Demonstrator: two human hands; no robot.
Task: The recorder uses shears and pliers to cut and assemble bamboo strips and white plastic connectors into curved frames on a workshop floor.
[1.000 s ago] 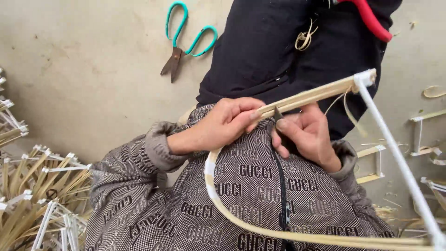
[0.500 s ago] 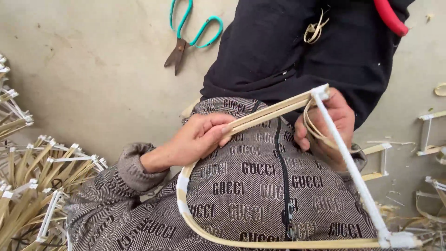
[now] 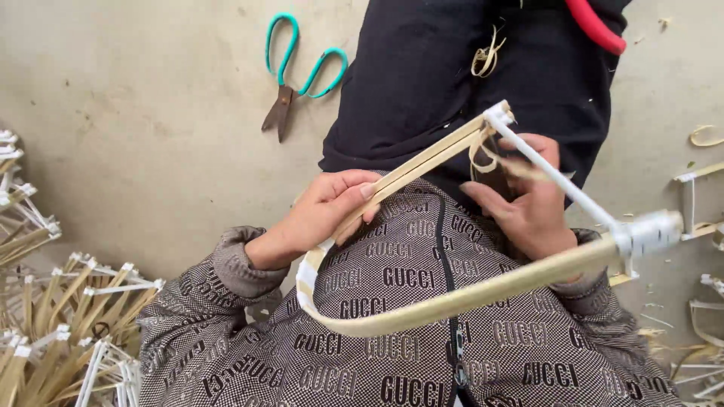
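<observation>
A bent bamboo frame (image 3: 452, 301) with white-taped joints lies across my lap. Its curved strip runs from lower left to a taped corner (image 3: 648, 232) at the right, and straight strips meet at a taped top corner (image 3: 498, 114). My left hand (image 3: 320, 215) grips the straight double strip near its lower end. My right hand (image 3: 524, 200) sits inside the frame below the top corner, fingers on a thin curled bamboo sliver (image 3: 483, 154). Whether a tool is in that hand is hidden.
Teal-handled scissors (image 3: 298, 83) lie on the concrete floor at the upper left. Piles of finished taped bamboo frames (image 3: 68, 324) fill the lower left. More frames and shavings (image 3: 697, 188) lie at the right. A red-handled tool (image 3: 596, 26) shows at the top right.
The frame has swung and tilted: its taped right corner rose from the bottom edge to mid-height. My right hand moved from behind the top corner to inside the frame. The left hand keeps its grip.
</observation>
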